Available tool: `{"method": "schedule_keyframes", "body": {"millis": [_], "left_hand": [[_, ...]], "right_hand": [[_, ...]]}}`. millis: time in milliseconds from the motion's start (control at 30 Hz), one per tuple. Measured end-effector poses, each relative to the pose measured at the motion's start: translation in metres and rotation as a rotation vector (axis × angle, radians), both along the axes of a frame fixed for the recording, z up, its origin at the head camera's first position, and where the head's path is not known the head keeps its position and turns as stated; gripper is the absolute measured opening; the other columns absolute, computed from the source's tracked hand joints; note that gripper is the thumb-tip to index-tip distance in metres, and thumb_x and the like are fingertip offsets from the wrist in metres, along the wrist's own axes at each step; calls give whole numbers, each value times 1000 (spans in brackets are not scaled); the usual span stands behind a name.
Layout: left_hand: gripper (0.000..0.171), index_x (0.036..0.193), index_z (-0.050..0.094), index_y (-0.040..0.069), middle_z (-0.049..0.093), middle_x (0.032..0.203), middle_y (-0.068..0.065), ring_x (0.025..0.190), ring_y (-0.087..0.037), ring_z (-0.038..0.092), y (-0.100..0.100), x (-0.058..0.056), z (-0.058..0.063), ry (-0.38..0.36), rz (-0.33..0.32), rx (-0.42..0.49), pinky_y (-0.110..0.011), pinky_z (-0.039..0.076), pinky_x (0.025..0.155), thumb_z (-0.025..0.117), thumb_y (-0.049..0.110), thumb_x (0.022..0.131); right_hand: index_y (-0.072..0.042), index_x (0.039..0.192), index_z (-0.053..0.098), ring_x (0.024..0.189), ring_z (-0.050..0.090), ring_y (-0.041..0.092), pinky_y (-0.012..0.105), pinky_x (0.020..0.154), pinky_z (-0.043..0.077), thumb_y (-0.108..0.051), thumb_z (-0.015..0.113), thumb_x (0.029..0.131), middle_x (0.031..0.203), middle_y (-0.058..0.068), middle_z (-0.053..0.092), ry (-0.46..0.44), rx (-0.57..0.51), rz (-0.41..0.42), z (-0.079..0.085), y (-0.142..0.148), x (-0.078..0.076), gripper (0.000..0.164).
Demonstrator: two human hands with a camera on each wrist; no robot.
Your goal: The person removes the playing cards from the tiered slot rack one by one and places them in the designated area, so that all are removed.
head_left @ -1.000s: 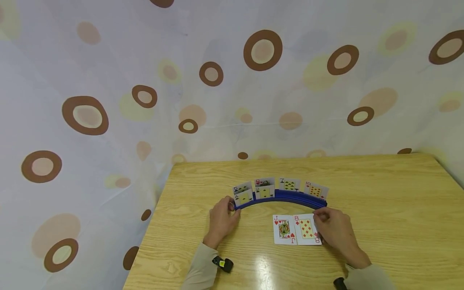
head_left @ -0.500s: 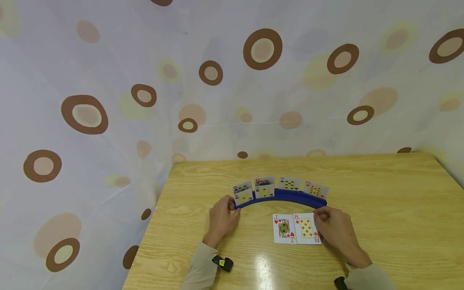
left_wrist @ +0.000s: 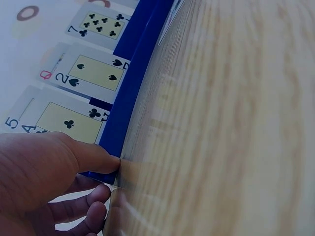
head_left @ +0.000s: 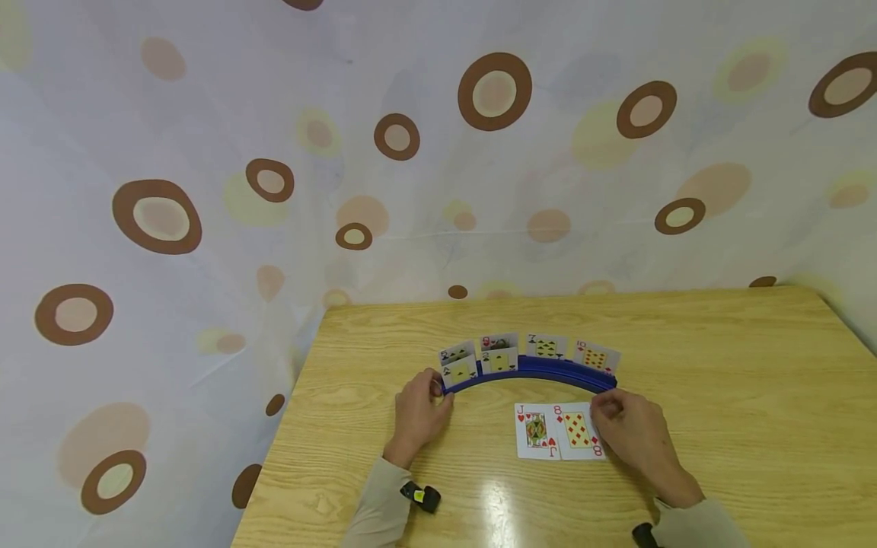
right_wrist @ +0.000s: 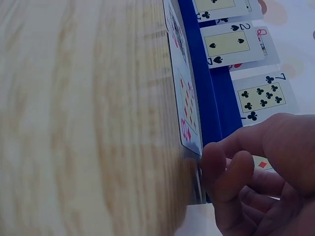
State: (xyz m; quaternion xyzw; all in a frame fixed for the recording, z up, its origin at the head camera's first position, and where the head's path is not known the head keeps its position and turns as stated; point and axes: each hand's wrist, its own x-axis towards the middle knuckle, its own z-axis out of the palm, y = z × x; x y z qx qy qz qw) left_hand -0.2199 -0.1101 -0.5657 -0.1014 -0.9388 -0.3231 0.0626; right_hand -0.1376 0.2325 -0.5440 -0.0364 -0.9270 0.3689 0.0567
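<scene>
A curved blue card holder (head_left: 548, 367) stands on the table with playing cards upright in it. My left hand (head_left: 416, 409) grips its left end, thumb on the front face and other fingers curled round the end. My right hand (head_left: 633, 426) is at the other end, its thumb and curled fingers pinching there, partly over the corner of the eight of diamonds (head_left: 575, 432). The jack of hearts (head_left: 534, 432) lies face up beside that card. In the left wrist view the ace of clubs (left_wrist: 69, 122) and two of spades (left_wrist: 93, 73) overlap cards behind them.
Farther right in the holder stand a seven of clubs (head_left: 546, 347) and a ten of diamonds (head_left: 594, 356). The wooden table (head_left: 747, 396) ends at the back against a white patterned curtain (head_left: 425, 190). Black straps sit on both wrists.
</scene>
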Motion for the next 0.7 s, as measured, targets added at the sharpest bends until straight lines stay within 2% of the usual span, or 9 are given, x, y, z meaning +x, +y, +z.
{"method": "schedule_keyframes", "body": {"millis": [167,433,700], "left_hand": [[22,109,70,8,67,87,0,77,-11,52,0,0,0,4,0,-2,-33,36,76,82,17,94],[21,109,71,8,69,88,-1,76,-10,52,1,0,2,25,-3,-16,-31,36,73,82,17,94],[21,110,71,8,70,89,-1,76,-11,53,1,2,4,21,0,-22,-31,37,73,81,18,95]], "right_hand": [[3,107,79,72,64,13,23,60,46,-9,75,97,89,9,78,25,-10,-3,2,-2,0,17],[-3,105,80,68,60,6,23,59,46,-12,73,101,88,6,77,112,2,-25,10,-11,-4,12],[-5,105,80,74,65,0,22,67,54,-5,78,98,87,1,77,270,-67,74,16,-24,-15,7]]}}
